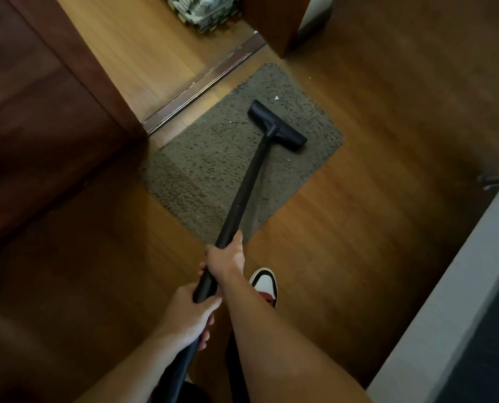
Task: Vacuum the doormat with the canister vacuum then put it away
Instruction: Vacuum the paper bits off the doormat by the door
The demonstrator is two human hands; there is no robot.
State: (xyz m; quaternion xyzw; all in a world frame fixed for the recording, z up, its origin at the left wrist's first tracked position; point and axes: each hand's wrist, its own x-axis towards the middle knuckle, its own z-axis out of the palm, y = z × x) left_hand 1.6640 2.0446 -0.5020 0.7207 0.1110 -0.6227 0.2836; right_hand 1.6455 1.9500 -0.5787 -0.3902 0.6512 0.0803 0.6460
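Observation:
A grey-brown shaggy doormat [213,164] lies on the wooden floor by a door threshold. The black floor nozzle [277,125] of the vacuum rests on the mat's far right part, joined to a long black wand [246,187]. My right hand [226,257] grips the wand at the mat's near corner. My left hand [188,312] grips the wand's lower end, where the hose runs down out of view. A small white scrap [277,98] lies on the mat just beyond the nozzle. The canister is not in view.
A dark wooden door [38,117] stands at the left, with a metal threshold strip [204,82] beyond the mat. A wooden post [274,21] rises at the top. A white ledge [457,301] runs along the right. My shoe [264,285] is on the floor.

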